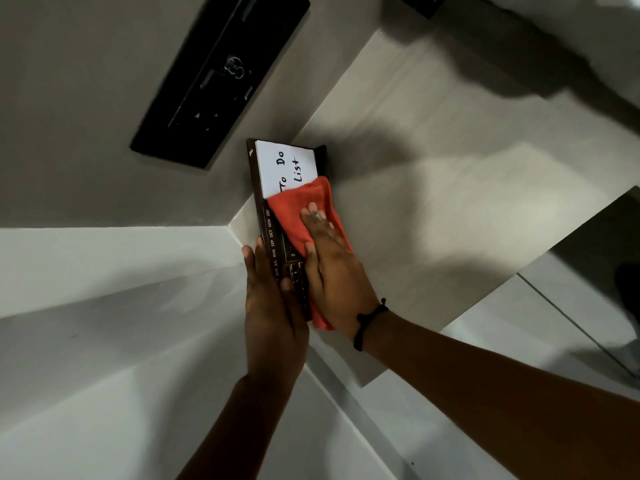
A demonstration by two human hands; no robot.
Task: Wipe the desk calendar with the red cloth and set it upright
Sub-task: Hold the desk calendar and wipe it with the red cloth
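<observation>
The dark brown desk calendar (268,233) lies on the beige counter, close to the wall corner. Month names run along its left edge, and a white "To Do List" card (284,168) covers its far half. My left hand (273,313) grips the calendar's near left edge, thumb on its face. My right hand (329,268) lies flat on the red cloth (301,211) and presses it onto the calendar's face. The cloth covers the middle and right side of the calendar and hangs out under my wrist.
A black panel (221,74) is mounted on the wall above and left of the calendar. The beige counter (450,202) stretches to the right. White surfaces (104,341) slope away at the lower left, and a dark object (627,289) sits at the right edge.
</observation>
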